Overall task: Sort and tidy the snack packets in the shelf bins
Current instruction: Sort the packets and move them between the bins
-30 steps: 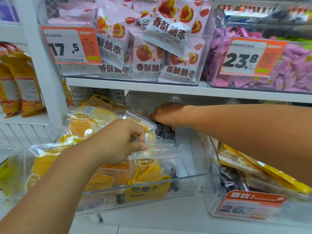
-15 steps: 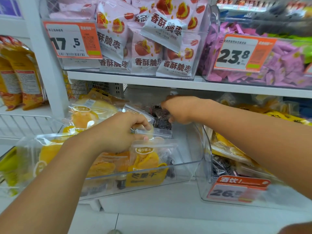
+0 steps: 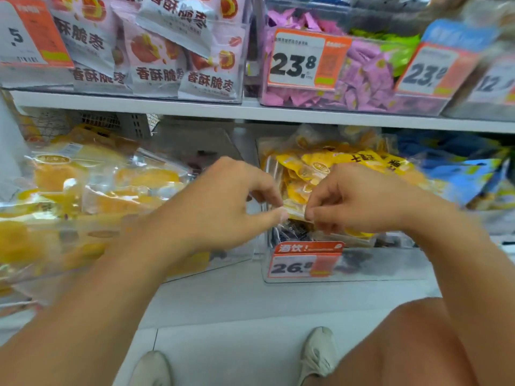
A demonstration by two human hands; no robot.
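Both hands, fingers curled, grip packet

I count two hands, two pale shoes and five price tags, one of them the 26.8 tag. Above that tag, four pink-and-white date packets show whole fronts.

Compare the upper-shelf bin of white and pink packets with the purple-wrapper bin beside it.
The white-and-pink packet bin holds large flat pouches with bold dark characters; the purple-wrapper bin holds many small crumpled wrappers. The first's tag sits at its left edge, partly cut off; the second's reads 23.8 in full. Both are clear bins on one shelf with orange-and-white tags.
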